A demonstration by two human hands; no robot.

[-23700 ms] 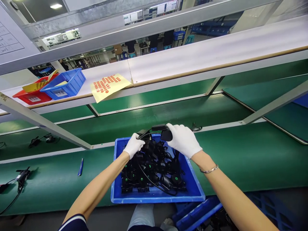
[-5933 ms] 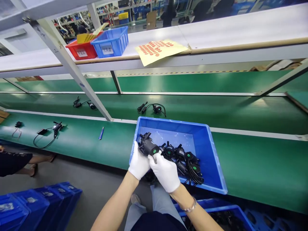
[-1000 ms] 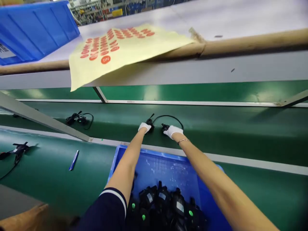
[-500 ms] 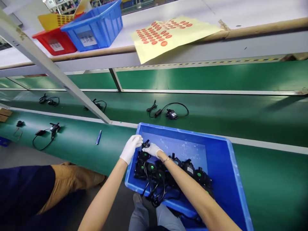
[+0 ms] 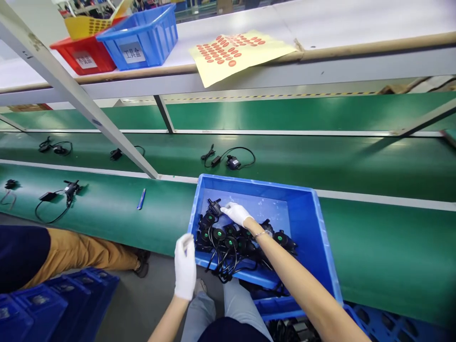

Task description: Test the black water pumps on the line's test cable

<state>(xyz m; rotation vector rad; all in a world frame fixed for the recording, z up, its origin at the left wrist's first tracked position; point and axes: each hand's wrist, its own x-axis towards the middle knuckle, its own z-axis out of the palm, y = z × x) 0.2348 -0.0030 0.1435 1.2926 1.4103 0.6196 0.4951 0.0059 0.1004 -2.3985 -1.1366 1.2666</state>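
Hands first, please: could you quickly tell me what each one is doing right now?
Left hand: open, holding nothing, beside the blue plastic bin.
Right hand: closed on a small black pump inside the bin.

Blue bin — black pumps — white-gloved hands.

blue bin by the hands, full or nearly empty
Partly full: black pumps cover the near half of the blue bin; its far floor is bare.

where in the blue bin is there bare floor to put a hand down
The far right of the blue bin is bare floor, bordered by its back wall, right wall and the heap of black pumps. The near left is crowded with pumps and tangled cords; the right hand touches one pump there. The left hand hangs outside the bin's front wall.
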